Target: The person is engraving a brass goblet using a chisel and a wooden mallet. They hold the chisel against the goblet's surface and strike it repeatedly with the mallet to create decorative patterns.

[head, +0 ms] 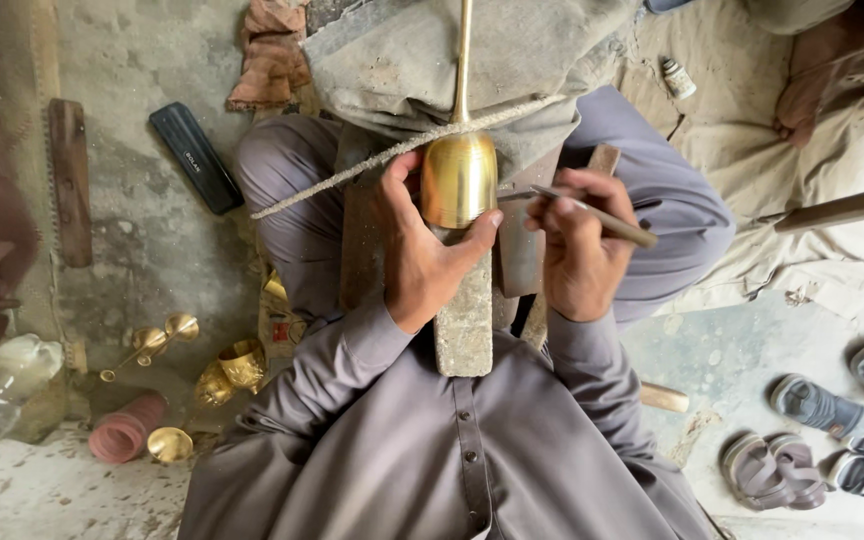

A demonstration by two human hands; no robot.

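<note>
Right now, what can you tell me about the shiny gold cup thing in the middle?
The cup looks like polished brass, smooth and shiny, round-bodied, with a long thin stem running toward the top of the picture. It lies on a grey block between the person's knees. The left hand curls around it, thumb at its rim. A rope crosses over its stem end. The right hand holds a thin tool pointing at its side.

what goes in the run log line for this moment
left hand: steadies brass cup on block | right hand: holds thin tool by cup
</note>
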